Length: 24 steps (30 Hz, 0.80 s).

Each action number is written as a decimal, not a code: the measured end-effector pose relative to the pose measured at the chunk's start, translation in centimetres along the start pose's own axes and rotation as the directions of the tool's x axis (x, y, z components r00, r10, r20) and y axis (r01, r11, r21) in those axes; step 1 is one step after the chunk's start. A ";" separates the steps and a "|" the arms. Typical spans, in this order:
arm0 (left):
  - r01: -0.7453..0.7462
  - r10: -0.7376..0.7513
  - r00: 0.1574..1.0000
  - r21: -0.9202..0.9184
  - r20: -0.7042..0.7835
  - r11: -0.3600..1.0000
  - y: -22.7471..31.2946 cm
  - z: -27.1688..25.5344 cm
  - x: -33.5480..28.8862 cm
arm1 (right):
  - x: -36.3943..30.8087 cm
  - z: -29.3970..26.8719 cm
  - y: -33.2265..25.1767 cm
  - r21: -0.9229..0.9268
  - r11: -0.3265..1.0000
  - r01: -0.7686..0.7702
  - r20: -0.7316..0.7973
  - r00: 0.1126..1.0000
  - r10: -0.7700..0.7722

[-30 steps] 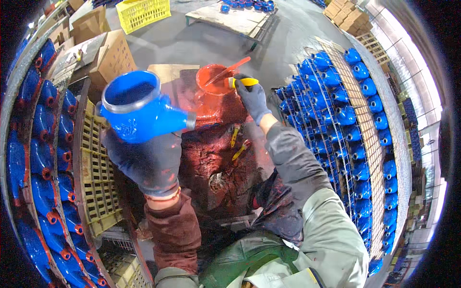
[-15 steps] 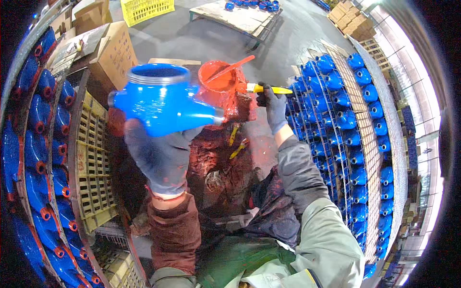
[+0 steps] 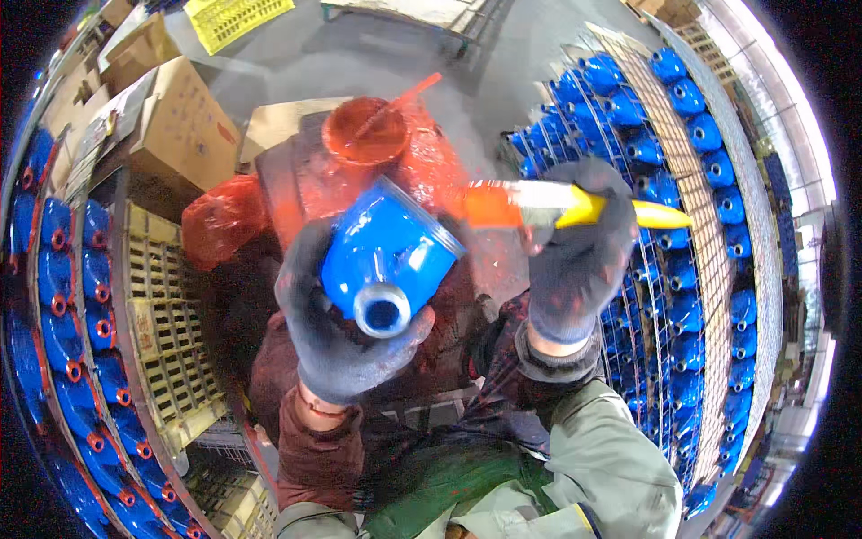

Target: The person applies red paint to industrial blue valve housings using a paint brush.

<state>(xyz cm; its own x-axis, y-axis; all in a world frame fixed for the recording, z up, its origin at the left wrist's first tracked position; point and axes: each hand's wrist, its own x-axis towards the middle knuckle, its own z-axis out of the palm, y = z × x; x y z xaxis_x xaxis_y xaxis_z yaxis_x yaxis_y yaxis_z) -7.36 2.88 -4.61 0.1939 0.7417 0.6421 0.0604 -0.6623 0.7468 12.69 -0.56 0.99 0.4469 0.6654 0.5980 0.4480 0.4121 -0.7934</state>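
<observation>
In the middle, my gloved left hand is closed round a blue metal housing, which looks like a water meter body. The housing is tilted, its bare threaded spout toward me and its wide threaded rim to the right. My gloved right hand grips a paintbrush by its yellow handle. The bristles, wet with orange-red paint, point left, a little to the right of the housing's rim. Beyond the housing stands a round paint tub, red inside and out, with a red stick leaning in it.
Rows of blue housings with red-painted ends fill racks on my left. More blue housings stand on wire racks at right. A cardboard box and yellowish plastic crate are at left; red-smeared plastic sheeting lies near the tub.
My left hand has turned the housing so its spout faces me, and lowered it. The brush has come closer to me, its bristles now showing orange-red. The view has shifted.
</observation>
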 end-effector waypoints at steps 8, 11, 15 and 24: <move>-0.099 0.077 0.987 0.161 0.140 0.982 -0.2 1.9 -0.2 | -0.8 -2.0 0.3 0.310 0.931 0.194 -0.070 0.981 -0.181; -0.120 0.113 0.991 0.121 0.066 0.985 -1.3 2.2 -0.9 | -1.5 -1.5 -0.4 0.269 0.962 0.056 -0.090 0.995 -0.033; -0.164 0.143 0.981 0.165 0.129 0.973 -0.9 1.9 -0.3 | -1.5 -1.2 0.1 0.270 0.955 0.119 -0.158 0.984 -0.078; 0.112 -0.116 0.993 0.120 0.030 0.987 0.3 2.4 -0.2 | -1.4 -1.0 0.5 0.063 0.978 0.198 -0.165 0.969 -0.186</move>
<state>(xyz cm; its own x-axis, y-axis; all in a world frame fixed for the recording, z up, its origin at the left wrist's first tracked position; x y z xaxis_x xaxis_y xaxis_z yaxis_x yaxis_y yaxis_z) -5.01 2.31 -4.96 0.2150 0.8100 0.5457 0.1986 -0.5833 0.7876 13.04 -1.97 -0.12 0.4778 0.4650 0.7453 0.4778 0.5744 -0.6646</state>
